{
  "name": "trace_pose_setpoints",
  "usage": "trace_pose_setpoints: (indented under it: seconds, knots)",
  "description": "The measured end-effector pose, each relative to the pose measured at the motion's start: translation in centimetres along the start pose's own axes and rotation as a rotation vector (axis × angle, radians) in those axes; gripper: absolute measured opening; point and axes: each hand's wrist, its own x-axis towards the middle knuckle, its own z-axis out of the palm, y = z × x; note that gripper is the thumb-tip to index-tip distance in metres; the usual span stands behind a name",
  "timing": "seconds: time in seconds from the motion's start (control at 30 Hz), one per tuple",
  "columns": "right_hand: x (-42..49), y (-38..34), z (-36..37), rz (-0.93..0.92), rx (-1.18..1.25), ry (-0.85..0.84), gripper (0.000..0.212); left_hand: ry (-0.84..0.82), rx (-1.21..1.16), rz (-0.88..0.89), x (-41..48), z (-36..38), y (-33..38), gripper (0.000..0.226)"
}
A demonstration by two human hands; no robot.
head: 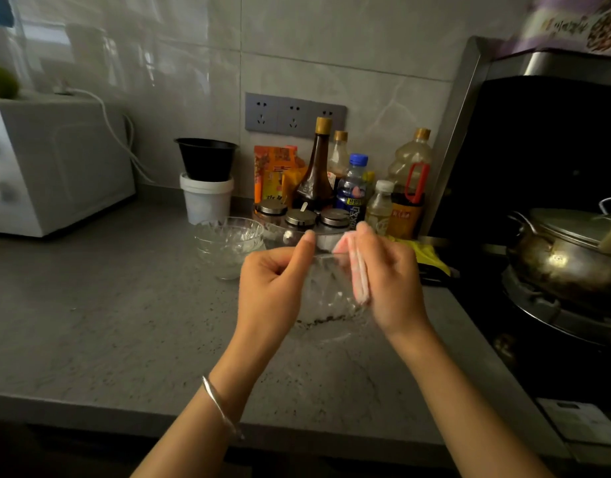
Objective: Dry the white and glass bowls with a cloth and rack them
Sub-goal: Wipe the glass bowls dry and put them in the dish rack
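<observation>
Between both hands, just above the grey counter (pixel 107 305), is a clear cut-glass bowl (pixel 326 294). My left hand (pixel 273 284) grips its left rim with the thumb over the edge. My right hand (pixel 390 281) pinches a folded pink and white cloth (pixel 357 270) against the bowl's right rim. A stack of similar glass bowls (pixel 228 244) stands on the counter behind my left hand. I see no white bowl or rack in view.
A white microwave (pixel 52 167) sits at the left. Behind the bowls are a black pot on a white tub (pixel 206 188), seasoning jars and several sauce bottles (pixel 349 188). A yellow cloth (pixel 428 253) lies by the stove, where a lidded metal pot (pixel 569 250) rests.
</observation>
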Motion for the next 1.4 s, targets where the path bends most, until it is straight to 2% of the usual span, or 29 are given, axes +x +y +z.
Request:
trace_pose_setpoints:
  seconds: [0.07,0.17,0.27,0.33,0.37,0.43,0.53,0.57,0.63,0.77,0.8,0.87,0.9,0.97,1.03,1.1,1.2,1.27,1.33,1.4]
  knots:
    - [-0.9,0.6,0.2,-0.041,-0.014,-0.008,0.031,0.090,-0.121,-0.127,0.2,-0.2,-0.7,0.063]
    - [-3.5,1.8,1.0,-0.181,-0.248,-0.019,0.042,0.173,-0.211,-0.265,0.6,-0.2,-1.4,0.062]
    - [-4.8,1.8,2.0,-0.383,-0.697,0.003,0.049,0.186,-0.217,-0.256,0.3,1.0,-1.0,0.049]
    - [-3.7,1.2,1.7,-0.491,-0.851,0.017,0.046,0.101,-0.206,-0.214,-0.4,2.1,-0.8,0.051]
    - [-2.9,0.9,1.2,-0.500,-0.852,0.019,0.044,0.090,-0.194,-0.190,-0.7,2.4,-0.8,0.053]
    - [-1.2,0.8,0.0,-0.367,-0.616,0.010,0.039,0.115,-0.156,-0.170,-0.8,2.9,-0.7,0.054]
    - [-0.4,1.6,-1.3,0.023,0.033,-0.014,0.033,0.201,-0.168,-0.213,-0.6,3.2,-0.6,0.050]
    - [-0.8,1.9,-1.5,0.079,0.096,0.009,0.035,0.230,-0.189,-0.248,-0.5,3.2,-0.7,0.052]
    - [-2.9,1.9,-1.1,0.026,-0.001,0.044,0.039,0.266,-0.234,-0.292,-0.3,3.2,-0.9,0.056]
    - [-4.3,1.9,-0.1,-0.366,-0.772,0.069,0.046,0.165,-0.219,-0.246,-0.5,3.7,-1.3,0.048]
    - [-3.7,1.6,-0.1,-0.422,-0.851,0.077,0.046,0.124,-0.201,-0.229,-0.6,3.9,-1.3,0.047]
    - [-2.1,0.8,-0.5,-0.424,-0.798,0.093,0.044,0.102,-0.187,-0.223,-0.8,4.2,-0.9,0.050]
    - [-1.4,0.6,-0.9,-0.363,-0.702,0.094,0.042,0.106,-0.182,-0.220,-0.7,4.1,-0.8,0.053]
    - [-0.5,0.5,-1.8,-0.155,-0.399,0.061,0.037,0.096,-0.191,-0.218,-0.6,3.7,-0.8,0.057]
    - [-0.5,0.8,-2.4,0.112,0.016,0.027,0.036,0.071,-0.230,-0.222,-0.4,2.9,-1.2,0.063]
    - [-1.2,0.7,-2.7,0.275,0.242,0.101,0.035,0.047,-0.269,-0.263,-0.4,2.4,-1.2,0.067]
    - [-2.0,0.4,-2.7,0.337,0.202,0.215,0.042,0.063,-0.262,-0.313,-0.7,2.4,-1.3,0.048]
    - [-2.1,0.2,-3.0,0.321,0.106,0.241,0.055,0.032,-0.151,-0.320,-0.5,2.2,-1.5,0.043]
    - [-1.7,-0.7,-3.6,0.227,0.030,0.221,0.055,-0.033,-0.040,-0.295,-0.1,1.8,-0.9,0.051]
    - [-1.3,-1.2,-4.1,0.125,-0.003,0.117,0.058,-0.115,0.026,-0.243,0.3,1.7,0.1,0.060]
